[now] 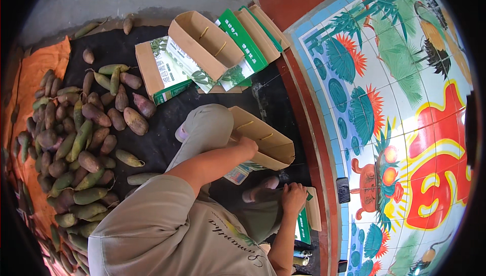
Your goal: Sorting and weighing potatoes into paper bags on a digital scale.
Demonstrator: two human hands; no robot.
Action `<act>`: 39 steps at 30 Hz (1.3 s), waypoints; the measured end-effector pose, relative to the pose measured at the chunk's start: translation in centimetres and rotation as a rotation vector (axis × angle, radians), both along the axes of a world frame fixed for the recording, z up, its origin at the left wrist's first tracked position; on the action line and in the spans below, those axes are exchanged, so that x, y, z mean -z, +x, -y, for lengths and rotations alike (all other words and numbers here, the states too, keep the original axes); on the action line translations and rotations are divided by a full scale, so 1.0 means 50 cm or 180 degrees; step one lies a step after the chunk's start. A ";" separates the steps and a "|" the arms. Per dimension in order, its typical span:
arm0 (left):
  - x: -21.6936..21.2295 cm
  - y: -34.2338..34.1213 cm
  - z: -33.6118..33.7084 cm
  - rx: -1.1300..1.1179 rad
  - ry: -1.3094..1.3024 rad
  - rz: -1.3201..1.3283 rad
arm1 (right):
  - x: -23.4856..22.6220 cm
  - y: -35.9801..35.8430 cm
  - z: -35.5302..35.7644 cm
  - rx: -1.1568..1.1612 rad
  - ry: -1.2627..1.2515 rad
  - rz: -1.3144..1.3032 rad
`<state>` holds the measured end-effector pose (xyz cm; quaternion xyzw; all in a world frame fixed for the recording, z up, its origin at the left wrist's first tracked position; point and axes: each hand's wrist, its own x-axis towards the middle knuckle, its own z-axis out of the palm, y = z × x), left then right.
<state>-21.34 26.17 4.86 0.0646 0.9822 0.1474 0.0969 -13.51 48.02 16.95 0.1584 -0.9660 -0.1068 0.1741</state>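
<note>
My left hand (pixel 247 146) grips the near rim of an open brown cardboard box (pixel 268 142) with green-and-white printed sides. The box lies tilted on the black sheet (pixel 162 134) beside my bent knee (pixel 207 124). My right hand (pixel 293 196) rests lower right on the top edge of a flat folded green-and-white carton (pixel 305 220), fingers closed over it. My foot (pixel 259 187) sits between the two hands.
Several more folded and open cartons (pixel 207 55) are heaped at the top centre. A big pile of purple and green tubers (pixel 76 144) covers the left, over black and orange sheets (pixel 35 68). A painted tile surface (pixel 405 114) fills the right, behind a red-brown border (pixel 304 119).
</note>
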 end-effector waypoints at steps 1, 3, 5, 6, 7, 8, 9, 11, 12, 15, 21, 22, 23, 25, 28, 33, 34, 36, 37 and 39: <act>0.002 0.001 -0.001 0.0005 0.0006 0.0023 | 0.005 -0.001 -0.009 -0.0004 0.0013 0.0013; 0.009 -0.001 0.001 0.0001 -0.0020 0.0066 | 0.019 -0.015 -0.020 0.0006 -0.0001 0.0030; 0.016 -0.003 0.002 -0.0004 -0.0065 0.0122 | 0.036 -0.033 -0.031 0.0023 -0.0042 0.0143; 0.017 -0.007 -0.003 -0.0007 -0.0033 0.0095 | 0.045 -0.041 -0.040 0.0088 -0.0101 0.0230; 0.018 -0.011 -0.008 -0.0010 -0.0006 0.0071 | 0.057 -0.049 -0.048 0.0097 -0.0128 0.0242; 0.022 -0.013 -0.010 -0.0019 -0.0030 0.0091 | 0.068 -0.059 -0.051 0.0032 -0.0265 0.0316; 0.025 -0.015 -0.013 -0.0033 -0.0002 0.0051 | 0.078 -0.067 -0.054 -0.0031 -0.0408 0.0391; 0.041 -0.018 -0.017 -0.0073 -0.0017 0.0035 | 0.094 -0.079 -0.052 -0.0103 -0.0351 0.0425; 0.053 -0.019 -0.018 -0.0065 0.0059 -0.0178 | 0.099 -0.086 -0.046 -0.0168 -0.0266 0.0433; 0.062 -0.022 -0.021 -0.0052 0.0099 -0.0438 | 0.105 -0.109 -0.034 -0.0115 -0.0611 0.0740; 0.051 -0.013 -0.013 -0.0030 0.0068 -0.0640 | 0.119 -0.108 -0.028 -0.0193 -0.0492 0.0558; 0.047 -0.012 -0.012 -0.0040 0.0043 -0.0674 | 0.122 -0.108 -0.027 -0.0179 -0.0521 0.0572; 0.045 -0.011 -0.010 -0.0029 0.0019 -0.0656 | 0.124 -0.108 -0.026 -0.0179 -0.0543 0.0554; 0.040 -0.008 -0.007 -0.0061 -0.0004 -0.0635 | 0.124 -0.106 -0.021 -0.0178 -0.0587 0.0549; 0.039 -0.005 -0.001 -0.0004 -0.0078 -0.0544 | 0.118 -0.106 -0.009 -0.0198 -0.0620 0.0611; 0.033 0.006 0.007 -0.0018 -0.0107 -0.0602 | 0.126 -0.113 -0.006 -0.0252 -0.0885 0.0626; 0.034 0.008 0.009 -0.0032 -0.0115 -0.0667 | 0.128 -0.115 -0.006 -0.0255 -0.0902 0.0630; 0.049 0.009 0.017 -0.0109 -0.0132 -0.0843 | 0.126 -0.124 -0.001 -0.0358 -0.1391 0.0806; 0.056 0.010 0.020 -0.0175 -0.0131 -0.1019 | 0.128 -0.133 0.001 -0.0375 -0.1405 0.0806; 0.048 0.010 0.018 -0.0162 -0.0208 -0.0893 | 0.129 -0.156 0.003 -0.0546 -0.1491 0.0709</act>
